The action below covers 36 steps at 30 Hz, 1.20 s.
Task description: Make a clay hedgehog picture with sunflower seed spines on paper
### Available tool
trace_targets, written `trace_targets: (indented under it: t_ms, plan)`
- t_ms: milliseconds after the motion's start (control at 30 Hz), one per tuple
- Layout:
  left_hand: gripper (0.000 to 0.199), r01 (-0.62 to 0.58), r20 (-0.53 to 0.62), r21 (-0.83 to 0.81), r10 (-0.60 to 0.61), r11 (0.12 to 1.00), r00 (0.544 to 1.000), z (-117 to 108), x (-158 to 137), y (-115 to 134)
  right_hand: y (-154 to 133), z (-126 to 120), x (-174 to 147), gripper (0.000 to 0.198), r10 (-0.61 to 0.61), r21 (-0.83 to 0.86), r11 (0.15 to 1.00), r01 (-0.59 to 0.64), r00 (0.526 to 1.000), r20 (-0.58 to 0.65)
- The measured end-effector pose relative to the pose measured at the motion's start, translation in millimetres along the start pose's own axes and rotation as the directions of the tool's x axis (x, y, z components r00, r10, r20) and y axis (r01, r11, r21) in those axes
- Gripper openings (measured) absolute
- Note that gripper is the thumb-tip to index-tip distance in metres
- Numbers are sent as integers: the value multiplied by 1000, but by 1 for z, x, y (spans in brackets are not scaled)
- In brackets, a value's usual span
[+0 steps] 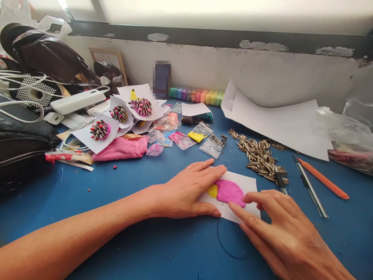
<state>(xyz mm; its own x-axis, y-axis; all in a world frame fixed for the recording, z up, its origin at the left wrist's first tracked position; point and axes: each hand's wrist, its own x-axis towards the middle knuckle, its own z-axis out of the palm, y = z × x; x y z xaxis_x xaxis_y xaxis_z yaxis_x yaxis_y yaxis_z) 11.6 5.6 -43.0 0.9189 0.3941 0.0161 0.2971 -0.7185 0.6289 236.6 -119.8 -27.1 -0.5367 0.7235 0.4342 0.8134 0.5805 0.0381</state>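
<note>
I've got pink clay [230,191] and yellow clay [213,191] pressed onto the white card [251,184] on the table [140,245], apparently nearly shaped, bare on top. Now the left hand [186,190] lies flat across the card, spread, gripping nothing; the right hand [287,229] touches the pink rim, fingertips slightly parted, loose seeds [259,155] heaped beyond.

One view — head-worn, looking forward and down, close over the blue tabletop [145,249]
</note>
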Motion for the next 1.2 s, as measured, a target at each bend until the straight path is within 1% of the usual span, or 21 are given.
trace_targets:
  t_ms: [100, 267, 433, 533, 633, 733, 833, 867, 1000, 1200]
  plan:
    - [93, 9, 8, 2, -9, 1000, 1000, -1, 0, 1, 0, 0, -2, 28, 40, 10, 999, -41, 999, 9]
    - [92, -9, -11, -2, 9, 1000, 1000, 0, -1, -1, 0, 3, -1, 32, 36, 1, 999, -36, 999, 38]
    - [91, -23, -24, -7, 23, 1000, 999, 1, -2, -2, 1, 4, -2, 30, 40, 32, 999, -41, 998, 38]
    - [91, -10, -14, 1, 10, 1000, 1000, 0, -1, -1, 2, 5, -4, 25, 112, 73, 991, -112, 994, -4]
    - [91, -6, 4, 37, 6, 999, 1000, 0, 0, -1, 3, 4, -3, 11, 213, 102, 973, -208, 976, -43]
    - [90, -33, 2, 77, 33, 996, 999, 0, 0, -3, 2, 6, -1, 10, 284, 143, 950, -276, 958, -42]
    - [87, -75, -7, 84, 76, 994, 997, 1, 0, -5, 1, 10, -1, 5, 322, 142, 940, -311, 945, -61]
    - [85, -89, -6, 81, 90, 993, 996, 1, 0, -6, 1, 12, -1, 5, 327, 131, 940, -316, 943, -68]
    - [80, -119, 3, 58, 119, 991, 993, 2, -1, -6, 0, 19, -1, 16, 352, 80, 935, -346, 933, -76]
    - [79, -111, 18, 56, 111, 992, 994, 2, 0, -6, 2, 24, 4, 22, 359, 16, 933, -359, 931, -64]
